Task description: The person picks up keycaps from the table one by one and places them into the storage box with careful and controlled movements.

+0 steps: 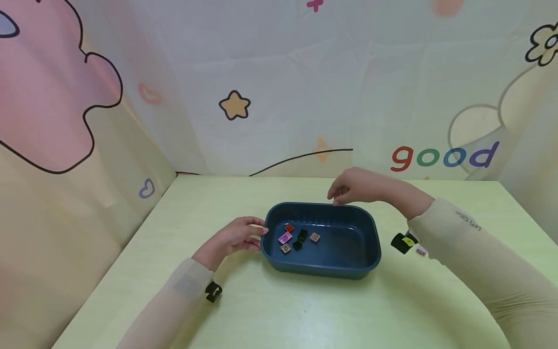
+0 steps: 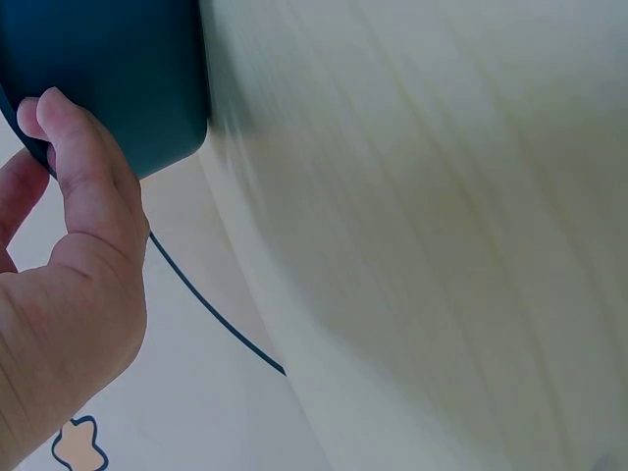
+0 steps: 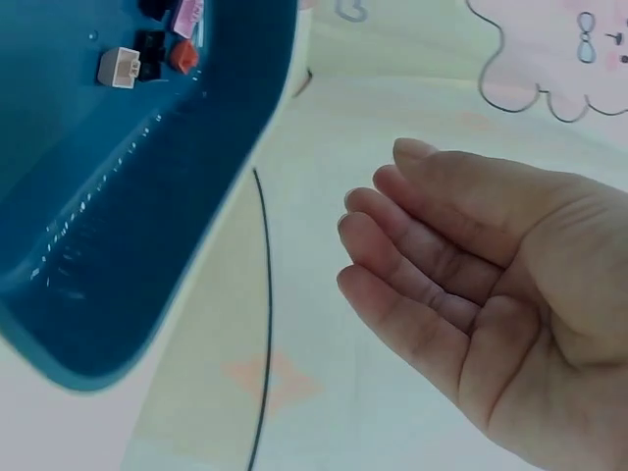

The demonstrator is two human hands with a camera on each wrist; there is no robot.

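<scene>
A dark blue plastic basin [image 1: 344,247] sits on the table with several small toy building bricks inside, toward its left end. Among them are a pink brick [image 1: 285,237], an orange-red brick [image 1: 289,227], a black brick [image 1: 302,234] and a tan brick [image 1: 315,237]. At the basin's left end my left hand [image 1: 237,236] holds the rim between its fingers; the left wrist view shows fingers [image 2: 88,162] against the outer wall. Over the far rim hovers my right hand [image 1: 359,185], its fingers loosely bent. Nothing lies in that palm [image 3: 471,294] in the right wrist view.
A small pink-purple brick [image 1: 421,250] lies on the table right of the basin, partly beneath the right forearm. Black wrist devices [image 1: 213,292] are strapped to both sleeves. A patterned cloth backdrop [image 1: 279,97] rises behind the pale table [image 1: 305,315].
</scene>
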